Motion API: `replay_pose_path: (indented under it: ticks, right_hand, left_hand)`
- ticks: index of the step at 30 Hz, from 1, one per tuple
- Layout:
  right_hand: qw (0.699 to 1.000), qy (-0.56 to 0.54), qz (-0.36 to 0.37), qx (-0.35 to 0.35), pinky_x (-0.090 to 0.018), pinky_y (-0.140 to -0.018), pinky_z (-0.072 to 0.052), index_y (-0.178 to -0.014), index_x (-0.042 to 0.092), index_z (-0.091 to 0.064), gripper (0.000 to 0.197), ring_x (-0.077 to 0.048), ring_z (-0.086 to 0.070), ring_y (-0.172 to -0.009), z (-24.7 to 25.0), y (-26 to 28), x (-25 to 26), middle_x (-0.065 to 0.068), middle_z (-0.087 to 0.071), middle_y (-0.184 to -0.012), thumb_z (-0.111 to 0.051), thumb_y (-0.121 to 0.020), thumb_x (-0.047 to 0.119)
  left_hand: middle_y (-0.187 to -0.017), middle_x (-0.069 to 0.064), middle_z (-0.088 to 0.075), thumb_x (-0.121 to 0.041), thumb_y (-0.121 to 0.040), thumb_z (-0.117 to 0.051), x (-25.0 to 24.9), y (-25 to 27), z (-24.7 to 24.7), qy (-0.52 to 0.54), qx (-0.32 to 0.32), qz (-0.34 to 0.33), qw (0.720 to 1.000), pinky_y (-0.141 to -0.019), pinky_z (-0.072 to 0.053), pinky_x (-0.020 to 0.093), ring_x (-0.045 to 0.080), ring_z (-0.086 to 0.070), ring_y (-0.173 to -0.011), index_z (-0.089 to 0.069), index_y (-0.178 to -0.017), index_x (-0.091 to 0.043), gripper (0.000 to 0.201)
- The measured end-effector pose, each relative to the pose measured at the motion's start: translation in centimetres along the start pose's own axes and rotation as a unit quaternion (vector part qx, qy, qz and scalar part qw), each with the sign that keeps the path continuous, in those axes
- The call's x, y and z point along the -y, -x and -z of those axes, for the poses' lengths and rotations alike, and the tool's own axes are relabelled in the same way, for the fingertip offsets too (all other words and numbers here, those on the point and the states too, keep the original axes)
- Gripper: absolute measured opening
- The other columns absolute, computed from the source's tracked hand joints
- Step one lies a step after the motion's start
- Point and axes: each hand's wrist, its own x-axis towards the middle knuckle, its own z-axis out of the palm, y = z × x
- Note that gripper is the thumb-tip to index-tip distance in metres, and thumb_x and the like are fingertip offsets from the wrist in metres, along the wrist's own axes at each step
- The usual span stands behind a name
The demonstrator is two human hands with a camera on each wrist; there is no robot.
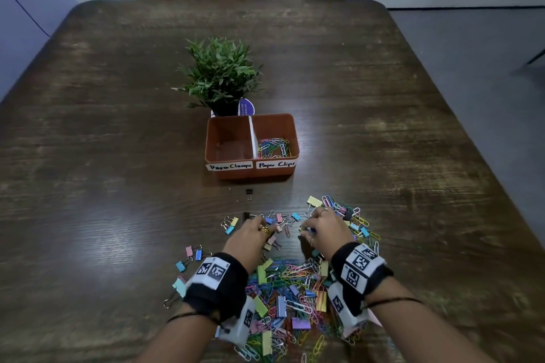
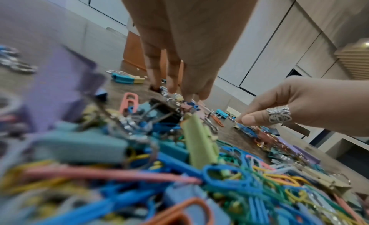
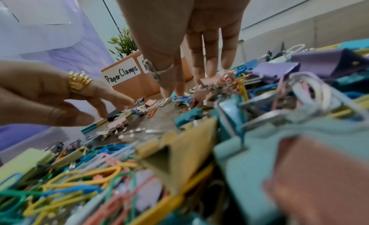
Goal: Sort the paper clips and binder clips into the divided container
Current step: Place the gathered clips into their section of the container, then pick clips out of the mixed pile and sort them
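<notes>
The orange divided container [image 1: 230, 175] stands mid-table. Its left half, labelled Paper Clamps, is bare; the right half holds several coloured paper clips [image 1: 274, 147]. A mixed pile of paper clips and binder clips [image 1: 289, 289] lies near the front edge, under both wrists. At the pile's far edge my left hand [image 1: 265, 222] sets its fingertips [image 2: 173, 88] on small binder clips, thumb close beside them; a pinch is not plain. To its right, my right hand [image 1: 306, 228] pinches a blue clip [image 3: 181, 98] between ringed thumb and forefinger, low over the table.
A small potted plant [image 1: 219, 74] stands right behind the container. One tiny black binder clip [image 1: 249, 192] lies alone in front of the container. More binder clips [image 1: 191, 256] are scattered left of the pile. The dark wooden table [image 1: 118, 156] stretches wide on both sides.
</notes>
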Motion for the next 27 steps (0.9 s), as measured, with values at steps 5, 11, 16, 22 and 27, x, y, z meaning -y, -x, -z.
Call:
replay_pose_path:
  ticks: [5, 11, 16, 22, 27]
  right_hand:
    - [1.0, 0.008, 0.001, -0.011, -0.033, -0.098, -0.035, -0.112, 0.023, -0.063, 0.024, -0.019, -0.043, -0.114, 0.0, -0.4, -0.3, 0.002, -0.052, -0.119, -0.057, -0.089, 0.027]
    - [0.996, -0.073, 0.024, 0.051, -0.035, -0.106, -0.037, -0.124, 0.016, -0.055, 0.041, -0.02, -0.042, -0.12, -0.9, -0.5, 2.3, -0.002, -0.051, -0.123, -0.059, -0.087, 0.034]
    - [0.998, -0.046, 0.034, 0.039, -0.034, -0.098, -0.038, -0.106, 0.017, -0.063, 0.025, -0.019, -0.045, -0.112, -1.0, -0.7, 2.8, -0.002, -0.054, -0.114, -0.059, -0.087, 0.033]
    - [0.998, -0.046, 0.033, 0.036, -0.029, -0.089, -0.04, -0.105, 0.014, -0.062, 0.02, -0.022, -0.051, -0.106, -1.0, -0.9, 2.4, -0.006, -0.061, -0.108, -0.048, -0.091, 0.01]
    - [0.993, -0.12, -0.008, 0.017, -0.029, -0.086, -0.048, -0.101, 0.016, -0.062, 0.022, -0.016, -0.059, -0.096, -1.6, -0.2, 1.9, -0.005, -0.063, -0.104, -0.05, -0.088, 0.002]
  left_hand:
    - [-0.13, -0.001, -0.042, -0.029, -0.093, -0.053, 1.3, 2.2, -0.6, 0.067, -0.033, 0.082, 0.994, -0.102, -0.042, 0.028, 0.014, -0.043, -0.118, -0.059, -0.121, -0.013, 0.033]
    - [-0.128, 0.001, -0.042, -0.042, -0.086, -0.058, 1.4, 2.3, -1.0, 0.135, 0.019, 0.147, 0.98, -0.107, -0.035, 0.029, 0.017, -0.039, -0.123, -0.054, -0.126, -0.016, 0.048]
    - [-0.125, 0.003, -0.043, -0.047, -0.091, -0.047, 0.4, 2.1, -1.1, 0.1, 0.021, 0.162, 0.982, -0.098, -0.043, 0.033, 0.018, -0.043, -0.118, -0.056, -0.124, -0.019, 0.045]
    - [-0.123, 0.001, -0.048, -0.039, -0.091, -0.053, -1.0, 1.3, -1.2, 0.104, -0.001, 0.216, 0.971, -0.091, -0.048, 0.035, 0.018, -0.045, -0.116, -0.06, -0.11, -0.019, 0.029]
    - [-0.124, 0.007, -0.048, -0.026, -0.095, -0.05, -1.2, 0.7, -1.2, 0.063, 0.048, 0.203, 0.976, -0.094, -0.046, 0.036, 0.021, -0.042, -0.12, -0.062, -0.11, -0.013, 0.023]
